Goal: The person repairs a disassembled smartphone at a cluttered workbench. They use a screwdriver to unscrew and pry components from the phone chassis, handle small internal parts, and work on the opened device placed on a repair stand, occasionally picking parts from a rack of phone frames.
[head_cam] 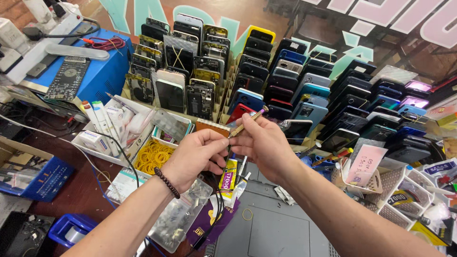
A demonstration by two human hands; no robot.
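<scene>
My right hand (264, 145) grips a slim brass-coloured screwdriver (249, 122) that slants up to the right. My left hand (195, 157), with a dark bead bracelet on the wrist, pinches at the tool's lower tip, fingers closed on it; whatever small part sits there is hidden. Both hands meet above the front of a wooden rack (222, 107) packed with several upright phones (252, 71). Below the hands lie a yellow glue tube (229, 173) and a grey work mat (273, 228).
A tray of yellow rubber bands (153, 156) and a white tray of tubes (107, 126) sit left. A blue power unit (102, 71) stands at back left. Clear parts bags (178, 216), a black cable (119, 152), white baskets (395, 190) at right and blue boxes (43, 178) crowd the bench.
</scene>
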